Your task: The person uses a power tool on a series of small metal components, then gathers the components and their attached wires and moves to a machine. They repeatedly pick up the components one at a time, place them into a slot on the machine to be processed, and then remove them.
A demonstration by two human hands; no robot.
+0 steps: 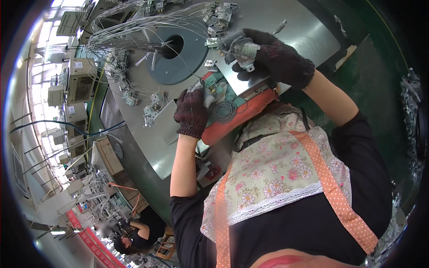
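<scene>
Both my hands wear dark maroon knit gloves with worn grey fingertips. My left hand (192, 109) is closed at the left side of a green fixture (230, 93), its fingertips pressed down there. What those fingertips hold is too small to tell. Beside them on the fixture rests a coil of thin grey wire (225, 111). Raised over a shiny metal plate (243, 82), my right hand (283, 58) is curled around a small metal bracket (249, 67), mostly covered by the fingers. Small metal parts with wires (214, 24) lie just beyond it.
A grey round disc (163, 73) with a dark central hole sits on the metal table (152, 138). Long thin wires (134, 29) sweep across it, with several metal assemblies (154, 105) at their ends. A red padded edge (246, 118) runs before me. Another person (140, 234) works at lower left.
</scene>
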